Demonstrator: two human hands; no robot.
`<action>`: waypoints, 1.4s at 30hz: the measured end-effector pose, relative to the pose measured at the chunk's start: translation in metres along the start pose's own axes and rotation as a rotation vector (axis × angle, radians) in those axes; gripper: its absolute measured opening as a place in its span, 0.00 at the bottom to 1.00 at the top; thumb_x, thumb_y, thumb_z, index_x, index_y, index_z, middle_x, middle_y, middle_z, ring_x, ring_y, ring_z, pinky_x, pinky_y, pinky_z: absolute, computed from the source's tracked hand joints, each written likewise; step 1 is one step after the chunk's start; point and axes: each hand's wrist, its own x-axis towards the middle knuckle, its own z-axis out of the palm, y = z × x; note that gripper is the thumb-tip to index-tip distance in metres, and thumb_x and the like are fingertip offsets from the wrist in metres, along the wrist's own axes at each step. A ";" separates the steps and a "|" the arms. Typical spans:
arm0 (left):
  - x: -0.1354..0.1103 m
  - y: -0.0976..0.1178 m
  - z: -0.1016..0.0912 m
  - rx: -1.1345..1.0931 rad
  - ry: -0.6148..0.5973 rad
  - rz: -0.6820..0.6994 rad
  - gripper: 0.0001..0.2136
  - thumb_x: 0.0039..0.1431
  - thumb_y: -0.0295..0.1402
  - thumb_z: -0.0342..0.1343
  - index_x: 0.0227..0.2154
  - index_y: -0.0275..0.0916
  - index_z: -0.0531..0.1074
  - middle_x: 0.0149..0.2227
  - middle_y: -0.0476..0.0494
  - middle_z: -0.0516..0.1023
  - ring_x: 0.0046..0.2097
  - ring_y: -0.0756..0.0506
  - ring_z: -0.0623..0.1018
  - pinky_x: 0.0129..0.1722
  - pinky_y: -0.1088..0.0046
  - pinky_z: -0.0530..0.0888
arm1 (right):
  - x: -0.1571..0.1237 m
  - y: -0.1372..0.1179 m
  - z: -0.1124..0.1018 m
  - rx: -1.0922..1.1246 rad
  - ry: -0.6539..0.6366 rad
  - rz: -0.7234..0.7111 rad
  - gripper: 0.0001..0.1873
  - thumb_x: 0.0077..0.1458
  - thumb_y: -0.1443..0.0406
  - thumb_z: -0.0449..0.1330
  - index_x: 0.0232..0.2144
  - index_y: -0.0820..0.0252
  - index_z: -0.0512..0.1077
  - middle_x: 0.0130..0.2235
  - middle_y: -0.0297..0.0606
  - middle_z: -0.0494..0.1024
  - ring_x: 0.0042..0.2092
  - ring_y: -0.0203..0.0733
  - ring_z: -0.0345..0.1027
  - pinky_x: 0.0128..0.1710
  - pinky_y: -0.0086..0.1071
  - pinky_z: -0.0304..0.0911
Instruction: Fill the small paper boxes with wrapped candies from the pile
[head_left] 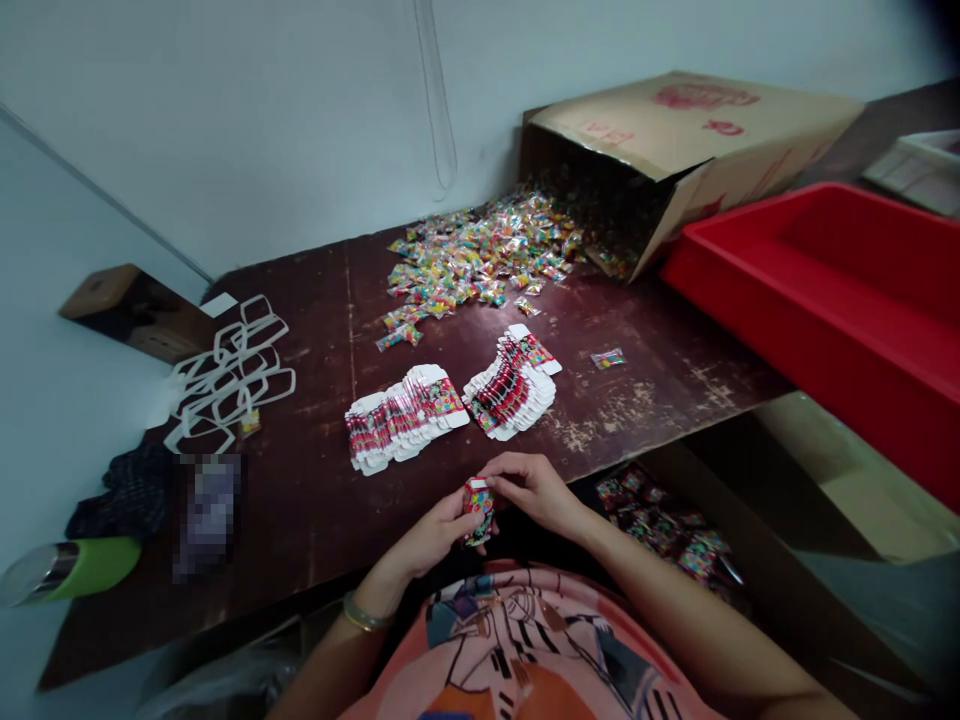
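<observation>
A green cylinder with a silver end (105,565) runs up against the left edge of view. Beside it, a purplish oblong item (210,515) is pixelated past recognition. Overlapping white rounded frames (217,410) partly cover a small yellow packet (250,424). Two fanned stacks of flat red-and-white printed cartons, a left one (405,415) and a right one (514,385), show mostly edges.

The left hand (431,538) grips a small red, multicoloured printed carton (478,515) between thumb and fingers, the thumb hiding part of its front. The right hand (536,490) is pinched at the carton's white top end; its exact grip is unclear. The carton sits between both hands, below the stacks.

Rightward, clear-wrapped colourful sweets (480,255) reach a brown cardboard box (712,120) with a dark interior. The right forearm partly hides filled-looking printed packs (664,520); a red plastic tray (795,250) is cut off.
</observation>
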 end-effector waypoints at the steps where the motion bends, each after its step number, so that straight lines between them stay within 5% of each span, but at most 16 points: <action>1: 0.000 0.000 -0.001 0.014 -0.010 -0.001 0.23 0.55 0.36 0.59 0.53 0.37 0.64 0.39 0.43 0.72 0.39 0.44 0.73 0.34 0.70 0.73 | 0.000 0.001 0.000 -0.011 0.009 0.007 0.10 0.58 0.63 0.57 0.37 0.59 0.78 0.36 0.38 0.79 0.38 0.39 0.72 0.40 0.30 0.66; 11: 0.000 0.004 -0.007 0.121 -0.054 -0.016 0.28 0.53 0.32 0.59 0.56 0.38 0.58 0.47 0.39 0.68 0.43 0.42 0.73 0.34 0.70 0.72 | 0.005 0.015 0.002 -0.040 0.003 0.054 0.09 0.58 0.64 0.57 0.36 0.61 0.77 0.35 0.38 0.79 0.36 0.38 0.72 0.38 0.29 0.65; 21: -0.002 -0.007 -0.018 0.079 -0.152 -0.067 0.31 0.52 0.33 0.62 0.58 0.43 0.57 0.45 0.42 0.68 0.41 0.44 0.72 0.30 0.74 0.69 | -0.002 0.015 0.004 -0.212 -0.054 -0.158 0.12 0.60 0.68 0.54 0.42 0.57 0.76 0.39 0.41 0.77 0.42 0.39 0.71 0.44 0.32 0.65; 30: -0.002 -0.005 -0.022 0.018 -0.214 -0.105 0.35 0.51 0.32 0.62 0.61 0.44 0.53 0.43 0.42 0.69 0.40 0.43 0.73 0.30 0.74 0.69 | -0.002 0.016 0.002 -0.072 -0.066 0.002 0.10 0.56 0.72 0.57 0.37 0.60 0.77 0.34 0.37 0.76 0.37 0.37 0.70 0.40 0.29 0.65; 36: 0.003 0.001 0.002 -0.022 -0.016 -0.050 0.36 0.53 0.31 0.59 0.63 0.47 0.48 0.51 0.40 0.68 0.36 0.46 0.73 0.26 0.76 0.69 | -0.019 -0.001 0.010 -0.170 0.021 -0.151 0.17 0.57 0.71 0.54 0.47 0.56 0.74 0.43 0.41 0.73 0.46 0.41 0.65 0.48 0.35 0.61; 39: 0.015 0.006 0.029 0.023 0.054 0.015 0.35 0.54 0.31 0.58 0.63 0.48 0.49 0.58 0.40 0.64 0.42 0.44 0.73 0.31 0.75 0.71 | -0.025 -0.001 0.012 -0.051 0.192 -0.059 0.11 0.55 0.67 0.59 0.42 0.57 0.74 0.44 0.40 0.72 0.47 0.41 0.65 0.48 0.35 0.61; 42: 0.028 0.010 0.049 0.040 -0.013 0.080 0.39 0.51 0.30 0.60 0.64 0.48 0.48 0.62 0.41 0.58 0.53 0.40 0.69 0.45 0.68 0.71 | -0.037 -0.001 -0.012 0.097 0.282 0.082 0.08 0.55 0.61 0.60 0.35 0.60 0.73 0.36 0.38 0.74 0.39 0.39 0.68 0.41 0.32 0.64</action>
